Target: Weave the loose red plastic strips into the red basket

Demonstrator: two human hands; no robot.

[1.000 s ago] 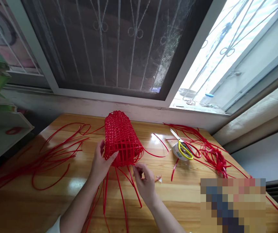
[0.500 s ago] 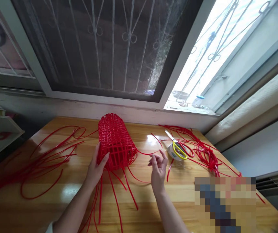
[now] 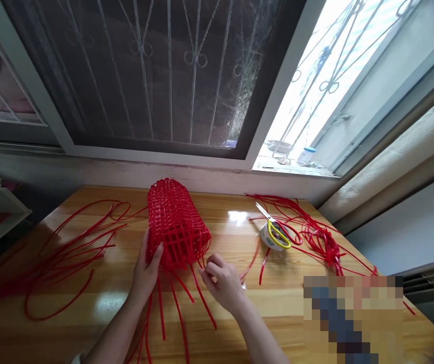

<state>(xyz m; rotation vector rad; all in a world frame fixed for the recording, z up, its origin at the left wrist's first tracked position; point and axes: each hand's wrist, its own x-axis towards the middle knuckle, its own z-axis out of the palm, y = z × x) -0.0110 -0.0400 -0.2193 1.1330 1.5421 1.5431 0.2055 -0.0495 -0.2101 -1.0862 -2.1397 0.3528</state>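
A woven red plastic-strip basket [image 3: 175, 217] lies on its side on the wooden table, its open-lattice end facing me. My left hand [image 3: 146, 268] grips its left side, with the thumb at the edge of the lattice. Beside the lower right rim, my right hand [image 3: 222, 280] is closed in a pinch on a red strip [image 3: 254, 258], part of which trails out to the right behind the hand. The fingertips partly hide where this strip meets the basket. Several loose strip ends [image 3: 179, 313] hang from the rim toward me.
Yellow-and-red-handled scissors [image 3: 277, 232] rest across a white round container [image 3: 272, 242]. Loose red strips [image 3: 73, 247] spread over the left of the table, and a red strip bundle [image 3: 328, 247] lies at right. A window [image 3: 156, 154] stands behind the table [image 3: 126, 333].
My right hand has moved left and down to the basket's lower rim, and its fingers have closed on a strip. The left hand keeps its hold on the basket.
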